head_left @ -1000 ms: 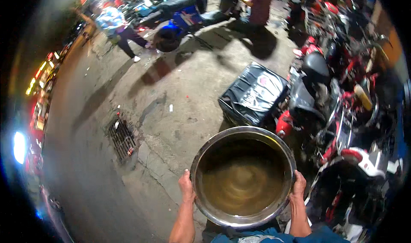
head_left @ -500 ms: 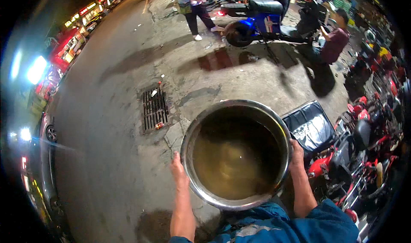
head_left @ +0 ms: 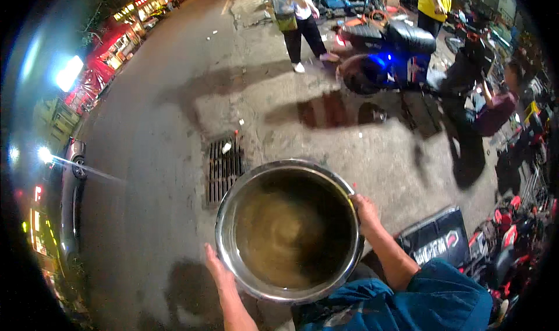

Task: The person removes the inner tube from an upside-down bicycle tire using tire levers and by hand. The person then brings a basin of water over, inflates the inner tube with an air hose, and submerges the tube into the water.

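Since the earlier frame the view has swung left, so the drain grate now lies just beyond the basin's far-left rim instead of well off to its left, and the black box has slid to the right behind the right forearm. Both hands grasp a large round steel basin, held out in front of the body above the pavement. Murky brown water fills its lower part, and its surface looks blurred. The left hand presses flat against the near-left outside wall, fingers pointing up toward the rim. The right hand grips the right rim, with the fingers curled over the edge. A blue sleeve covers the right arm near the bottom edge. Farther off, a dark puddle marks the concrete, and a blue scooter stands beyond it. One person in black trousers stands near the scooter, another in a yellow top is behind it, and a third in a dark red top is at the right. Red motorbikes crowd the right edge. At the far left a parked car and lit shopfronts line the street.
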{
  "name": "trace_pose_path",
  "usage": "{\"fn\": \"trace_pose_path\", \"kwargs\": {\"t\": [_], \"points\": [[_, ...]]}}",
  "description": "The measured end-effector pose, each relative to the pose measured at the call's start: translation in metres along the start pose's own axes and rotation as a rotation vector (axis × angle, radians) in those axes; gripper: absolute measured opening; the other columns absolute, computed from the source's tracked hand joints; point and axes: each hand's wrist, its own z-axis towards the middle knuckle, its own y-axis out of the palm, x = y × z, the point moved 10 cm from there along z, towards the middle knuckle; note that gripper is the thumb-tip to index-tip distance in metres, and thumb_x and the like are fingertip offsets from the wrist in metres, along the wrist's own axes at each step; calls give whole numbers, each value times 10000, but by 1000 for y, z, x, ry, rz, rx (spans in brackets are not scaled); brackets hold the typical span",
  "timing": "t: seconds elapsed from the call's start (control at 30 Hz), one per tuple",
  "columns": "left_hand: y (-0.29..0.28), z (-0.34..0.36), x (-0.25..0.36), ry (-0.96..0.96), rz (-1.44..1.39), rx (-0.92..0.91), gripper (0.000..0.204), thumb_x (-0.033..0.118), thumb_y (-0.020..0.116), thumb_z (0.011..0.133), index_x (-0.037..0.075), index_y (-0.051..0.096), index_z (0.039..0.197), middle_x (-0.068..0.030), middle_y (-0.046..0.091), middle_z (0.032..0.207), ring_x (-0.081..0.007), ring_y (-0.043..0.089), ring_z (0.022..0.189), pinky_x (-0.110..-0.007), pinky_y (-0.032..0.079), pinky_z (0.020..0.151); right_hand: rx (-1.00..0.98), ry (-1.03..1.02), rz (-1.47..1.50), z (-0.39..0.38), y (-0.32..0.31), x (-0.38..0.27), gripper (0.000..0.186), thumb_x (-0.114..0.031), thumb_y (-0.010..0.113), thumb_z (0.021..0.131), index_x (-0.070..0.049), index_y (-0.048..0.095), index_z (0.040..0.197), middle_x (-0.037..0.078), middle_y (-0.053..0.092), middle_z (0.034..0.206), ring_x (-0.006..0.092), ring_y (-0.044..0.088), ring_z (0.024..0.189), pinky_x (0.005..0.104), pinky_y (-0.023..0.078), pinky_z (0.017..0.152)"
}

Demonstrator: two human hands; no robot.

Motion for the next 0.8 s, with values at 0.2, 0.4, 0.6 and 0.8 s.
{"fn": "trace_pose_path", "kwargs": {"t": [0.2,0.4,0.6,0.8], "points": [[61,96,35,-19,112,57,619,485,475,895,-64,468,1180,-173,540,1080,-275,567,937,-411,465,820,15,-2,-166,94,68,-63,537,-325,589,750,70,549,1113,229,545,1135,293,500,1069,373,389,915],[178,171,69,40,-46,-111,621,501,480,887,-56,490,1163,-165,558,1091,-279,550,990,-421,440,864,74,-46,-110,167,117,-125,502,-331,574,757,68,575,1062,202,597,983,290,558,934,369,432,845],[266,249,84,-5,63,2,616,495,478,895,-71,502,1137,-165,560,1087,-286,552,995,-412,442,860,94,-116,-126,262,146,-191,447,-318,580,750,55,619,994,184,626,965,257,575,898,357,437,823],[358,325,93,-21,-1,-151,655,530,464,891,-72,494,1147,-188,552,1110,-297,545,1015,-421,438,864,179,-144,-303,331,188,-271,452,-330,583,749,59,605,979,178,623,914,274,563,883,358,436,801]]}}
